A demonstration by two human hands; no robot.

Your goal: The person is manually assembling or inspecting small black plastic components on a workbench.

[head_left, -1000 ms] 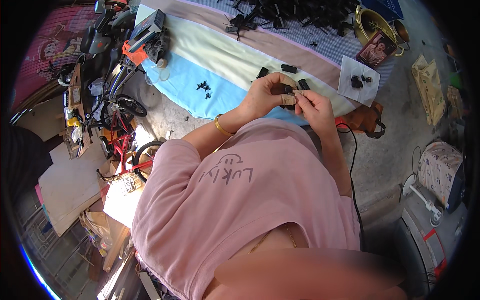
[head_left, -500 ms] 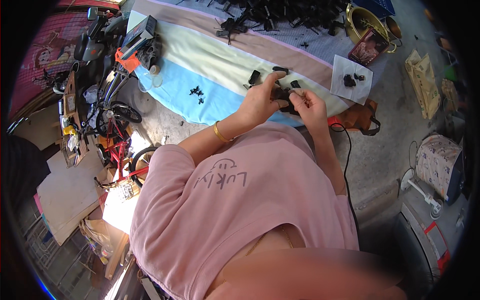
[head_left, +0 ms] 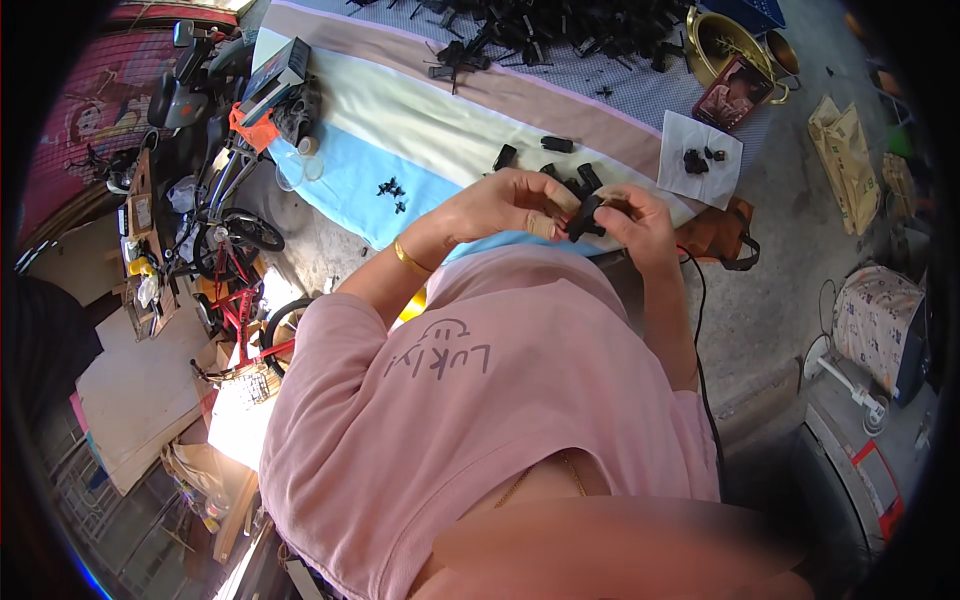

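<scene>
Both hands meet above the striped cloth (head_left: 420, 110): the left hand (head_left: 505, 205) and right hand (head_left: 635, 225) pinch a small black plastic part (head_left: 585, 215) between fingertips. It looks light and stiff, best gripped by its edges. More black parts (head_left: 540, 25) lie heaped far off; a small red bicycle (head_left: 235, 300) stands left

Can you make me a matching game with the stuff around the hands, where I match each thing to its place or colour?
Things:
1. small black part
2. bangle
3. white paper sheet
4. brass pot

Places or colours:
A. gold, on the left wrist
B. far right end of the cloth, near the top edge
C. held between the left hand and right hand
D. lying on the cloth with a few black bits on it

Pairs: 1-C, 2-A, 3-D, 4-B
</scene>
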